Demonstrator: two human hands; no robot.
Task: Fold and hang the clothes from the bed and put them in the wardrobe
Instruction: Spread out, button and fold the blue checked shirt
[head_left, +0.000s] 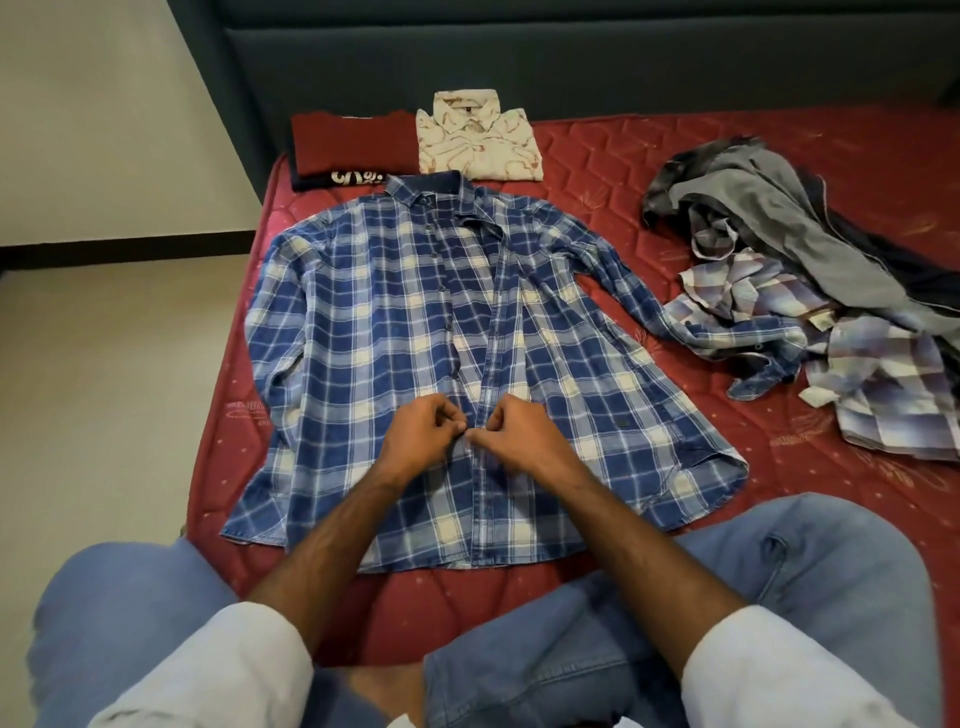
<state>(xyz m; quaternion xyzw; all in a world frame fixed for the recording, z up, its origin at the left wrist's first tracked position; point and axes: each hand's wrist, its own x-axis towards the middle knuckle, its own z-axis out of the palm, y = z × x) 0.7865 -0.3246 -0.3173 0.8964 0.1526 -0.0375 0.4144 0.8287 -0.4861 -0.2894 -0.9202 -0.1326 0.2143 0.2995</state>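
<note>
Fingers of the left hand and right hand are curled, pinching the button placket of the blue plaid shirt, which lies spread flat near the mattress left edge. Folded clothes sit at the head edge, their white lettering unreadable; a crumpled pile lies right.

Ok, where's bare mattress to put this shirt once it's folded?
Bare mattress lies between the cream shirt and the clothes pile, and in front of that pile. The head end's left is taken by the red top; the plaid shirt covers the middle.
</note>
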